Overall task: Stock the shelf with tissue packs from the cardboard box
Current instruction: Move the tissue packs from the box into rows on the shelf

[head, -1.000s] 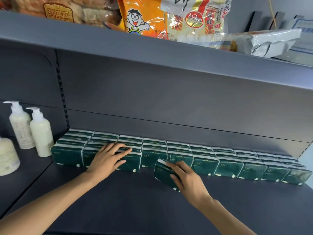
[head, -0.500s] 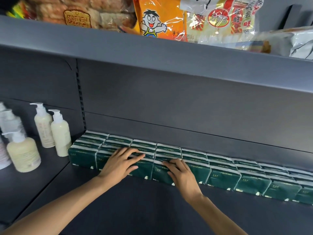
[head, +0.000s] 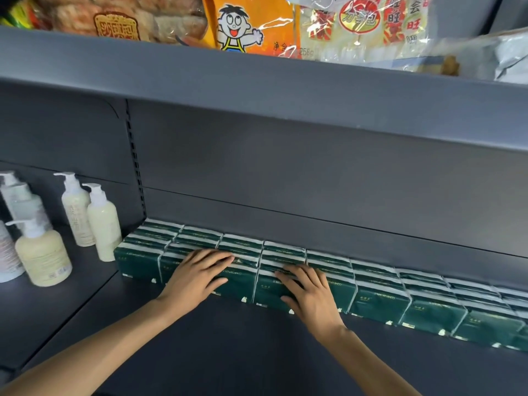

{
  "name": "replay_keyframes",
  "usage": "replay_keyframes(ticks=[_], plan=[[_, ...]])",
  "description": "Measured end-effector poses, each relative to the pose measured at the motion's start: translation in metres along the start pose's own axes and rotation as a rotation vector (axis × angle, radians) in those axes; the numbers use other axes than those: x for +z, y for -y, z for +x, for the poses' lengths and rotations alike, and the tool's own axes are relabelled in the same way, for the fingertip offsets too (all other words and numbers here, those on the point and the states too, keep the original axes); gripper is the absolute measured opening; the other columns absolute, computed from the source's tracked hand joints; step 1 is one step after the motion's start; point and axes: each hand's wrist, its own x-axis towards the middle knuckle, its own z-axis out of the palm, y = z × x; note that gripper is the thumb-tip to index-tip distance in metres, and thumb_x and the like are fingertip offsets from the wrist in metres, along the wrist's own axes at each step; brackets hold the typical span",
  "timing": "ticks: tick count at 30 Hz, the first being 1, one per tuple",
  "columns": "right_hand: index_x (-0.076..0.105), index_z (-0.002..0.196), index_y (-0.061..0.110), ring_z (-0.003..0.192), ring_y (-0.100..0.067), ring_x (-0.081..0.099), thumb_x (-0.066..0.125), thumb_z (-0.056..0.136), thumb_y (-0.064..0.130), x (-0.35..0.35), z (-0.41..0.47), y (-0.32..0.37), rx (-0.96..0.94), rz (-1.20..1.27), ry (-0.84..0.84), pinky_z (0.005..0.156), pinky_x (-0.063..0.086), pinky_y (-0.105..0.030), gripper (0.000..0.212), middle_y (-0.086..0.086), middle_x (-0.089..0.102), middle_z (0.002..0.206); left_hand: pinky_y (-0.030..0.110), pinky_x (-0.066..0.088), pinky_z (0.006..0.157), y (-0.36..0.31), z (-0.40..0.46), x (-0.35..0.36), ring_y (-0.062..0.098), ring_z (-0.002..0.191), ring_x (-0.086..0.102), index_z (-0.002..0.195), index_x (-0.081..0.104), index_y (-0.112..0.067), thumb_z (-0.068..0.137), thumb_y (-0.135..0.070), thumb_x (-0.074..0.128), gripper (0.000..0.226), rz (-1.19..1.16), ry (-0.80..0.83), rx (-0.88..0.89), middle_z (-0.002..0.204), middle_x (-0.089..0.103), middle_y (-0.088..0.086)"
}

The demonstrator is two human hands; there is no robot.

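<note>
1. While both hands lie flat, nothing is gripped: the left hand [head: 200, 277] rests with fingers spread over the tops of the front tissue packs [head: 377, 298], and the right hand [head: 310, 292] lies palm-down, fingers apart, on the pack just beside it.
2. The packs, dark green with white edges, stand in tight rows against the back wall of the grey shelf [head: 234, 352], starting at its back left corner and running toward the right edge.
3. To do this step well, I judge the hands should press evenly downward and backward, so the front faces line up and no pack tips or bulges forward.
4. Pump bottles [head: 103, 221] stand on the neighbouring shelf to the left, apart from the packs.
5. Snack bags [head: 251, 27] sit on the upper shelf [head: 257, 81], their tops cut off.
6. The cardboard box is out of view.
7. The row's right end runs past the frame, so whether it reaches the shelf's edge cannot be told.
</note>
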Motion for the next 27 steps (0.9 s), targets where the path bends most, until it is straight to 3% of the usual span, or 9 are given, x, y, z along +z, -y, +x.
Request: replay_keyframes(ticks=[4,8,13,19,23,27], plan=[[0.059,0.132,0.028,0.118,-0.018,0.048,0.081,0.076,0.031,-0.003,0.003,0.003,0.036,0.08,0.011,0.102,0.037,-0.035,0.06,0.007,0.053,0.131,0.033,0.045,0.106,-0.007,0.0,-0.008,0.007,0.128,0.046,0.145,0.051,-0.029,0.099,-0.055,0.035,0.055,-0.063,0.013,-0.054,0.142,0.052,-0.017],[0.062,0.128,0.025,0.116,-0.015,0.052,0.08,0.079,0.029,-0.02,0.013,0.004,0.026,0.195,0.019,0.098,0.046,-0.034,0.053,0.01,0.054,0.128,0.026,0.034,0.113,-0.017,-0.004,-0.028,-0.001,0.133,0.04,0.147,0.047,-0.035,0.098,-0.061,0.039,0.056,-0.24,-0.019,-0.124,0.144,0.045,-0.024],[0.056,0.136,0.022,0.12,-0.013,0.05,0.07,0.09,0.032,-0.045,0.026,0.011,0.011,0.346,0.032,0.106,0.039,-0.026,0.049,0.011,0.052,0.131,0.023,0.03,0.114,-0.034,-0.012,-0.061,-0.006,0.134,0.038,0.145,0.046,-0.042,0.093,-0.056,0.057,0.056,-0.361,-0.091,-0.21,0.143,0.042,-0.031],[0.046,0.145,0.024,0.132,-0.011,0.041,0.062,0.095,0.038,-0.063,0.033,0.029,-0.049,0.451,0.092,0.113,0.033,-0.026,0.054,0.009,0.05,0.141,0.026,0.031,0.115,-0.048,-0.04,-0.101,-0.005,0.134,0.039,0.145,0.046,-0.042,0.091,-0.052,0.063,0.057,-0.304,-0.084,-0.25,0.144,0.04,-0.031],[0.04,0.148,0.026,0.134,-0.008,0.038,0.06,0.096,0.04,-0.073,0.036,0.047,-0.129,0.527,0.13,0.113,0.033,-0.026,0.058,0.01,0.047,0.143,0.02,0.026,0.115,-0.058,-0.074,-0.127,-0.008,0.137,0.033,0.145,0.043,-0.044,0.092,-0.049,0.065,0.058,-0.234,-0.056,-0.305,0.148,0.034,-0.033],[0.039,0.148,0.024,0.135,-0.009,0.038,0.06,0.095,0.042,-0.077,0.039,0.074,-0.21,0.605,0.177,0.114,0.035,-0.032,0.06,0.009,0.045,0.145,0.031,0.031,0.115,-0.068,-0.117,-0.152,-0.004,0.137,0.036,0.146,0.042,-0.041,0.092,-0.053,0.062,0.059,-0.157,-0.029,-0.397,0.149,0.033,-0.03]])
